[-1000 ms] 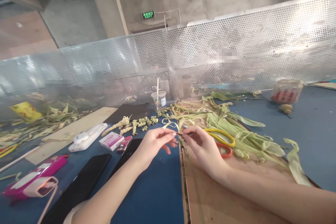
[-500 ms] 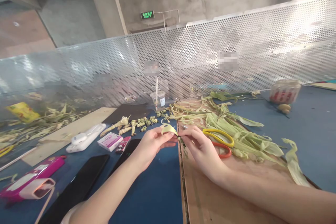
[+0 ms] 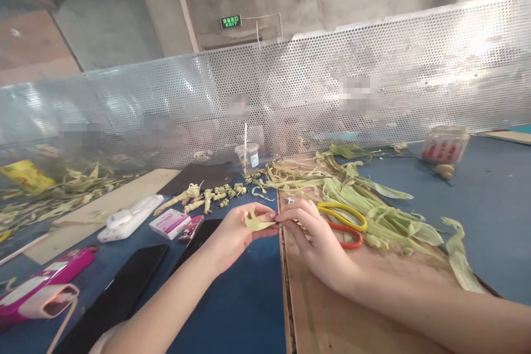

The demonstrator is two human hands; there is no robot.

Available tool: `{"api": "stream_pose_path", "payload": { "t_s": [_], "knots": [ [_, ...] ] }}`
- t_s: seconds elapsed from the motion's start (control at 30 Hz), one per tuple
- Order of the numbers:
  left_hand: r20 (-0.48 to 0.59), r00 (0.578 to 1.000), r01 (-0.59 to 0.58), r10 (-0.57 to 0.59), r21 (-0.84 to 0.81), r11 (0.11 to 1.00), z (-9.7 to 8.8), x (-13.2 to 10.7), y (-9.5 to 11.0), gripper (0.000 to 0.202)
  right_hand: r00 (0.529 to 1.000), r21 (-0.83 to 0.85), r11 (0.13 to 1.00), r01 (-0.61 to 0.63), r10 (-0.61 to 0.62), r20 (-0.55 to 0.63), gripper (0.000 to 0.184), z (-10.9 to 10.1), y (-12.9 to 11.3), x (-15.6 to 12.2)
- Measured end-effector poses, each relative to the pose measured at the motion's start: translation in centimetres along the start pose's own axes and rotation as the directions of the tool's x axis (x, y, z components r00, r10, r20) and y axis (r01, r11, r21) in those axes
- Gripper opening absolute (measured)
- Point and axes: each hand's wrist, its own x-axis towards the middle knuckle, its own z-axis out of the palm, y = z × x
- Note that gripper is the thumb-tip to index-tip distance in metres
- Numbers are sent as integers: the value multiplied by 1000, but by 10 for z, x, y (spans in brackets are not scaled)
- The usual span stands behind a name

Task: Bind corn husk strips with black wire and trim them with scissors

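Observation:
Both hands meet over the table's middle. My left hand (image 3: 238, 232) pinches a small pale yellow-green strip of corn husk (image 3: 255, 224) between thumb and fingers. My right hand (image 3: 313, 235) is closed in a pinch on the strip's right end, where something thin and dark shows; I cannot make out what it is. Just right of my right hand lie scissors with yellow and orange handles (image 3: 346, 221) on a brown board (image 3: 332, 310). Behind them spreads a pile of green corn husks (image 3: 373, 204).
Two black phones (image 3: 120, 293) lie on the blue table at left, beside a pink pouch (image 3: 45, 287), a white device (image 3: 130, 215) and a small pink box (image 3: 170, 223). Small woven husk pieces (image 3: 215, 194) and a plastic cup (image 3: 248, 156) sit before the perforated metal screen. A jar (image 3: 444, 145) stands far right.
The husk strip has been pulled round into my left hand's pinch and now lies flat over its fingers. Both hands sank slightly toward me, staying together.

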Motion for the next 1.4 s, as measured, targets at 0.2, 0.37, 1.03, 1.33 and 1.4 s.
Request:
{"api": "stream_pose_path", "payload": {
  "t_s": [0.2, 0.37, 1.03, 1.33, 1.4],
  "knots": [
    [-15, 1000, -7, 8, 41, 999, 4, -1, 3, 10, 996, 22, 996, -84, 85, -32, 14, -1, -3, -1],
    [-69, 997, 21, -17, 65, 998, 5, -1, 4, 28, 993, 35, 993, -116, 117, -33, 12, 2, 1, -1],
    [-57, 986, -97, 159, 576, 811, 8, -3, 1, 26, 965, 121, 961, -250, 257, -44, 12, 11, 6, -3],
    [-59, 994, 106, -88, 525, 844, 4, -4, -1, 18, 919, 110, 915, -387, 373, 130, 26, 11, 5, -4],
    [-39, 990, 138, -137, 491, 860, 1, -2, -5, 16, 908, 118, 905, -409, 391, 150, 30, 11, 6, -5]
  ]
}}
